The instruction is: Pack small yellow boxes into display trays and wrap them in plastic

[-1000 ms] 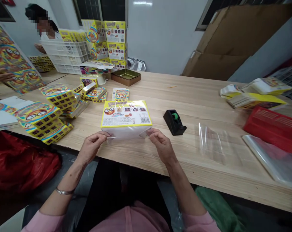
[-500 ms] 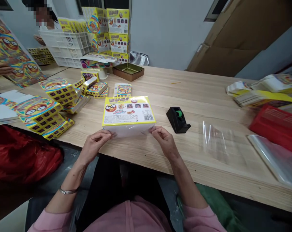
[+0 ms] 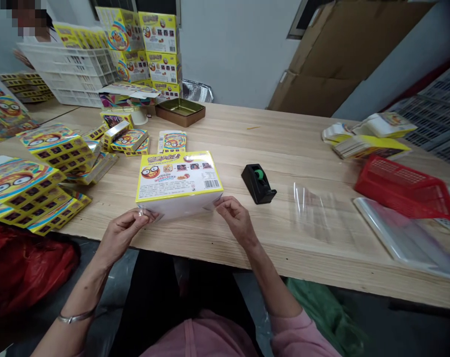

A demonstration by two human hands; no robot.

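In front of me on the table sits a yellow and white printed box (image 3: pixel 178 179) with a plain white near side, wrapped in clear plastic film (image 3: pixel 156 216). My left hand (image 3: pixel 126 228) pinches the film at the near left corner of the box. At the near right corner, my right hand (image 3: pixel 235 218) has thumb and forefinger closed on the film there. The film is transparent, so its edges are hard to make out. Right of the box stands a black tape dispenser (image 3: pixel 260 188) with a green core.
Small yellow boxes (image 3: pixel 42 178) are piled at the left. A loose clear sheet (image 3: pixel 321 215), a stack of clear film (image 3: pixel 392 233) and a red basket (image 3: pixel 407 188) lie to the right. Behind are a brown tray (image 3: pixel 180 116), a white crate (image 3: pixel 70 74) and stacked boxes (image 3: pixel 160 44).
The view has turned to the right, so the table's things appear further left. Both hands stay pinched at the near corners of the box.
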